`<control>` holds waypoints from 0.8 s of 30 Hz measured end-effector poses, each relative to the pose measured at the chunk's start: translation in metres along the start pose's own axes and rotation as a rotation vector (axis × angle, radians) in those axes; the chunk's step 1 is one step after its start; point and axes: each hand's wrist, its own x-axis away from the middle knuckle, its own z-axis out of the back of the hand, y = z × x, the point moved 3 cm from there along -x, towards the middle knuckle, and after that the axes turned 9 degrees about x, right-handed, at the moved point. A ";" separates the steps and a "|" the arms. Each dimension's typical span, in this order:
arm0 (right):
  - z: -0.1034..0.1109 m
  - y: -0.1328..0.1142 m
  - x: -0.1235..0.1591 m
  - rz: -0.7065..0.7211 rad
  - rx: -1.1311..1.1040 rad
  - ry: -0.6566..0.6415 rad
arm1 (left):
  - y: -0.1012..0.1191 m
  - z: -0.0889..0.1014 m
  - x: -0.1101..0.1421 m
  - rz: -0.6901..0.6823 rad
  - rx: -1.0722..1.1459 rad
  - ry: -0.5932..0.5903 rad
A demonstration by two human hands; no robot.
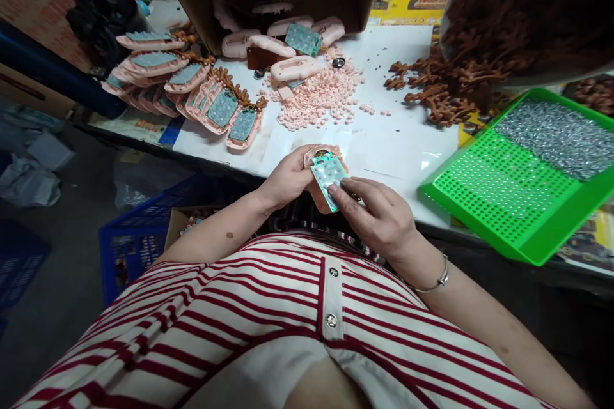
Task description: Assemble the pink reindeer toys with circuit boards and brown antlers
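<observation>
Left hand (pixel 286 177) gripped the shell (pixel 320 200) at the surface's (pixel 393 153) near edge while the right hand (pixel 378 208), fingers bent, touched the board (pixel 330 172), grip unclear; loose holding could have dropped it.

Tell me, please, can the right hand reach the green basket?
Probably yes: nothing visible stands between the right hand and the green basket on its side, though the hand now touches the circuit board.

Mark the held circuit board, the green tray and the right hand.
Held circuit board (pixel 327 172): head view, middle of face.
Green tray (pixel 566 214): head view, near wall.
Right hand (pixel 384 213): head view, back of hand.
</observation>
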 end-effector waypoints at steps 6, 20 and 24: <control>-0.004 0.001 0.007 -0.069 0.001 -0.026 | -0.001 0.002 -0.001 0.009 -0.054 0.019; -0.011 -0.002 0.014 -0.058 -0.054 0.033 | -0.004 0.006 -0.003 -0.022 -0.094 -0.040; -0.013 -0.005 0.017 -0.052 -0.081 0.034 | 0.002 0.015 -0.002 0.079 -0.025 -0.137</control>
